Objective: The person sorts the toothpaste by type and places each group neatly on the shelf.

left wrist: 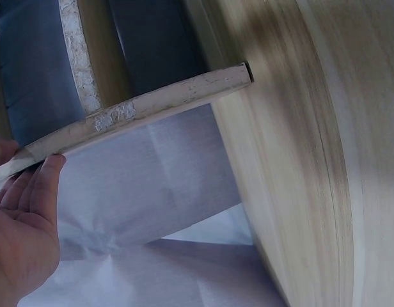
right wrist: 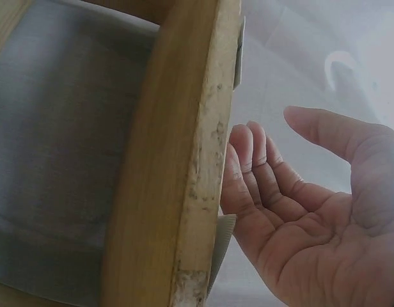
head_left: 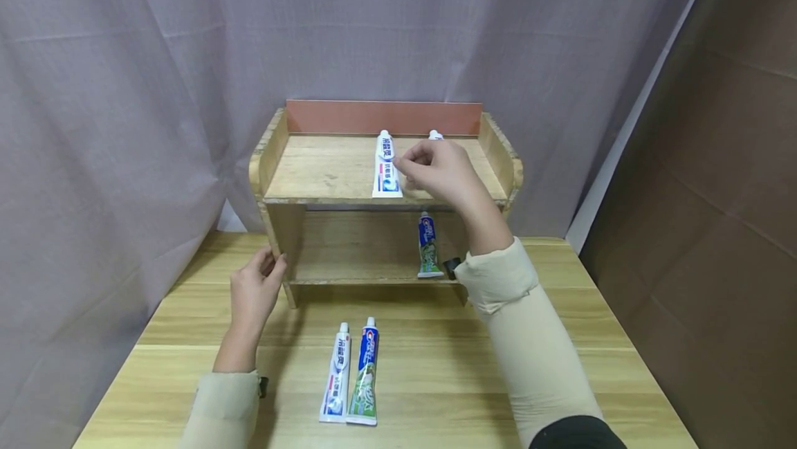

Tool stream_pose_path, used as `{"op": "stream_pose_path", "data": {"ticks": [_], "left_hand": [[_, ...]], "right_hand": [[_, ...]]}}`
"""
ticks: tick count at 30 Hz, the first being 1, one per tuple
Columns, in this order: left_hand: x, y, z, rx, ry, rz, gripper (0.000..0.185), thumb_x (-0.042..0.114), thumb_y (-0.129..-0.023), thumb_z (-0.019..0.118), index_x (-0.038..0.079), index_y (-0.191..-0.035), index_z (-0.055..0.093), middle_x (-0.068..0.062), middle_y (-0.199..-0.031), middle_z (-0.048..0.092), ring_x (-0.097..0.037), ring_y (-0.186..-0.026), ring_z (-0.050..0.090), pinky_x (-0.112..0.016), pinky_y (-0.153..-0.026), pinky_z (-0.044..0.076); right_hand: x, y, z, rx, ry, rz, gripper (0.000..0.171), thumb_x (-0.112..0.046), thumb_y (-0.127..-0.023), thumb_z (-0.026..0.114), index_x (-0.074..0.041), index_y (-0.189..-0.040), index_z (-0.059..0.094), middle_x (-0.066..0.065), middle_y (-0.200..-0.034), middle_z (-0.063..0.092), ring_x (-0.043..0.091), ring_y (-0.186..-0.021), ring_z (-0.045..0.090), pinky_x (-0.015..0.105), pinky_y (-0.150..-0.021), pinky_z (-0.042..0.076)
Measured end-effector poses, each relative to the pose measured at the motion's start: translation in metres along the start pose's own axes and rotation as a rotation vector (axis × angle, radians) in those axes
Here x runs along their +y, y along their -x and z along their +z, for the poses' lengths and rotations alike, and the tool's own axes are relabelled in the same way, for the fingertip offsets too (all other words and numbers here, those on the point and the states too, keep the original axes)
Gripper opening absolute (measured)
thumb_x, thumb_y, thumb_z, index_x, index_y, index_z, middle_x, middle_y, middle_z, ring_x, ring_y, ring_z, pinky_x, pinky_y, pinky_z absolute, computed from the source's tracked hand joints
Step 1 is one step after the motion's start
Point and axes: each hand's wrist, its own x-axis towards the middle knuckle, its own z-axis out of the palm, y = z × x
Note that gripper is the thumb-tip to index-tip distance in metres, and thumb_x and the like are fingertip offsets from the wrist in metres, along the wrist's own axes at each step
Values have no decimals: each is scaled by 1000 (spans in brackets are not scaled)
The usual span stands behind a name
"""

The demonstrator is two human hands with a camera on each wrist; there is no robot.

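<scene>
A two-tier wooden shelf (head_left: pixel 330 165) stands on the table. My left hand (head_left: pixel 257 290) pinches the front edge of its left side panel (left wrist: pixel 165 96), thumb on one face and fingers on the other. Over the upper tier is my right hand (head_left: pixel 438 169), thumb apart from loosely bent fingers, nothing between them in the right wrist view. Right by its fingertips lies a white toothpaste tube (head_left: pixel 387 176), cap toward the back. Another white tube (head_left: pixel 435 135) is mostly hidden behind this hand. A blue-green toothpaste tube (head_left: pixel 428 248) lies on the lower tier.
On the table (head_left: pixel 436 380) in front of the shelf, a white toothpaste tube (head_left: pixel 337 376) and a blue-green one (head_left: pixel 366 376) lie side by side. Grey curtain (head_left: pixel 349 27) hangs behind the shelf, and a brown cloth (head_left: pixel 703 158) hangs at the right.
</scene>
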Motion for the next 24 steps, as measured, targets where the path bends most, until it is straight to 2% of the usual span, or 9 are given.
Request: {"op": "stream_pose_path", "data": {"ticks": [11,24], "left_hand": [[-1,0,1,12,-1,18,20,10,-94,69,-2,-110,72,-21,-104,73,-35,-95,73,-33,-81,60],[-1,0,1,9,-9,14,21,10,-94,69,-2,-111,71,-22,-105,72,-35,-95,73,-34,-80,61]], "right_hand": [[4,16,3,30,-45,-26,26,-35,-96,68,-10,-102,71,6,-85,70,20,-78,65,32,-69,55],[2,35,4,67,-35,-54,27,-36,-94,70,-10,-102,72,4,-90,70,18,-83,62,32,-72,54]]}}
